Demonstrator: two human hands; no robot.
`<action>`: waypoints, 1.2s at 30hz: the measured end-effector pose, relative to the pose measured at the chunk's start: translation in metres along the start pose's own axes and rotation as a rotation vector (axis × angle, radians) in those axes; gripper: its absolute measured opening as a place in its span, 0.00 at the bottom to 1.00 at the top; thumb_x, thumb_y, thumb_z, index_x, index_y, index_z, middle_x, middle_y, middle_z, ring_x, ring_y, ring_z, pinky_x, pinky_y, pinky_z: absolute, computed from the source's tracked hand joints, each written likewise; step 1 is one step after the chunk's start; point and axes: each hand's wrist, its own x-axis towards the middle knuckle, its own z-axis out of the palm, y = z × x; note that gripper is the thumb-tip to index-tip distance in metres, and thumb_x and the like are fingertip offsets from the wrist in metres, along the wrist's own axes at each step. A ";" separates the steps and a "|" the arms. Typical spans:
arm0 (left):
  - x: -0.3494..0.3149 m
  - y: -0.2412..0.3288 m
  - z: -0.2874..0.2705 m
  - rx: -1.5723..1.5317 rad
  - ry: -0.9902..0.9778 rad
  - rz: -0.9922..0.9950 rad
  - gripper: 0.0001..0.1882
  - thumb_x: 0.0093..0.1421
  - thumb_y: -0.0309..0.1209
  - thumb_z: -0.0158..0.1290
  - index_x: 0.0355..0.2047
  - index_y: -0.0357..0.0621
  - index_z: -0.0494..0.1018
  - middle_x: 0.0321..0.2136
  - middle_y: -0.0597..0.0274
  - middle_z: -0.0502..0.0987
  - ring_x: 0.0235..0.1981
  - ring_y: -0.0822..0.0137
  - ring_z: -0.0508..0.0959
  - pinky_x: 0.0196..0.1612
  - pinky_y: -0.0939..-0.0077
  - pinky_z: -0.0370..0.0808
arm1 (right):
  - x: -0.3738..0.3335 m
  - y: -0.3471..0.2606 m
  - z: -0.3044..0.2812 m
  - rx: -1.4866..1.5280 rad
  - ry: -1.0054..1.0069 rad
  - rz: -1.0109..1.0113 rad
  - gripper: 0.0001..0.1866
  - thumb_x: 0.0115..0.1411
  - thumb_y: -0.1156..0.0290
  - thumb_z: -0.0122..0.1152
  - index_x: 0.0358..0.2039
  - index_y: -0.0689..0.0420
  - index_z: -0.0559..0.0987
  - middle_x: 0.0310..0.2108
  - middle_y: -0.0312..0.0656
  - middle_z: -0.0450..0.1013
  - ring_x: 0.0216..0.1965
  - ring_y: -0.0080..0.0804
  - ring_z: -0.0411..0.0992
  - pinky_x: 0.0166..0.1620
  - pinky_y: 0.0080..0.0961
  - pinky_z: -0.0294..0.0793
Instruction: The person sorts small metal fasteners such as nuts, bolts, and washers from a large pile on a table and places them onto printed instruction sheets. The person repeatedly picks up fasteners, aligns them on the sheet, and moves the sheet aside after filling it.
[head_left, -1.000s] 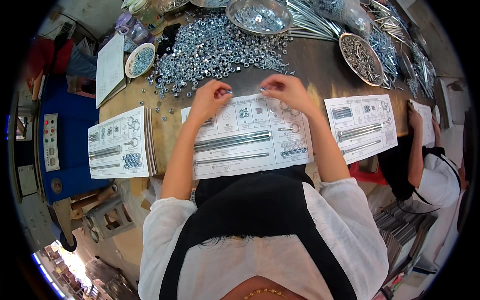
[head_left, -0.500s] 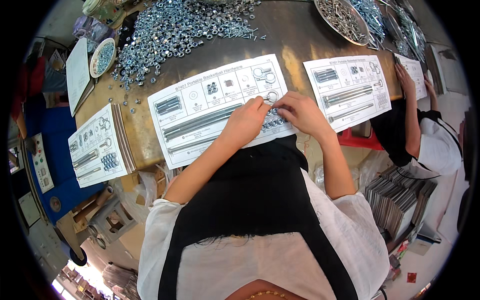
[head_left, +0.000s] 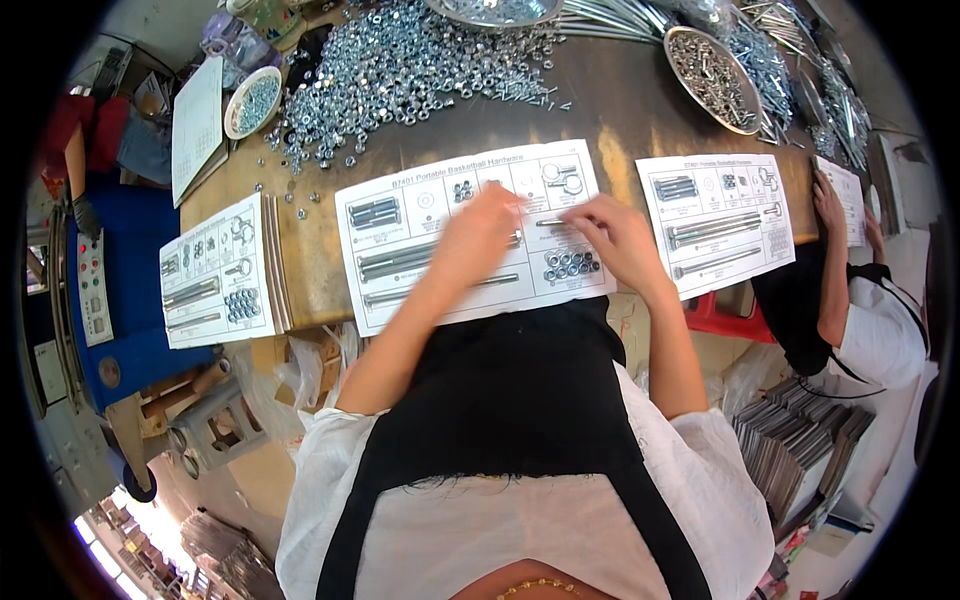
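Note:
A white sheet (head_left: 430, 315) printed with hardware pictures lies on the table in front of me. My left hand (head_left: 478, 238) is over the sheet's middle, smeared by motion, so its fingers cannot be read. To the right, my right hand (head_left: 622, 240) hovers over the sheet's right edge, thumb and forefinger apart. By its fingertips shows a dark bolt-like shaft (head_left: 550, 222); whether it is printed or real I cannot tell. Below this hand, rows of shiny nuts (head_left: 570, 265) cover the sheet's lower right corner.
Loose nuts (head_left: 370, 85) are heaped at the back, beside a bowl of small parts (head_left: 258, 103). A metal dish of fasteners (head_left: 712, 80) stands back right. Similar sheets lie left (head_left: 205, 285) and right (head_left: 720, 225). A co-worker's hand (head_left: 828, 200) touches another sheet at far right.
My hands have parted: the left has moved away from the right, uncovering the rows of nuts. The whole view has shifted, with the table now lower in the picture.

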 end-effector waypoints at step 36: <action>0.053 -0.127 -0.077 0.247 0.131 -0.278 0.15 0.54 0.32 0.64 0.36 0.36 0.74 0.31 0.55 0.75 0.32 0.59 0.77 0.37 0.66 0.75 | 0.195 -0.010 0.128 -0.305 0.170 -0.441 0.12 0.48 0.69 0.72 0.35 0.47 0.83 0.39 0.36 0.72 0.45 0.37 0.72 0.48 0.33 0.73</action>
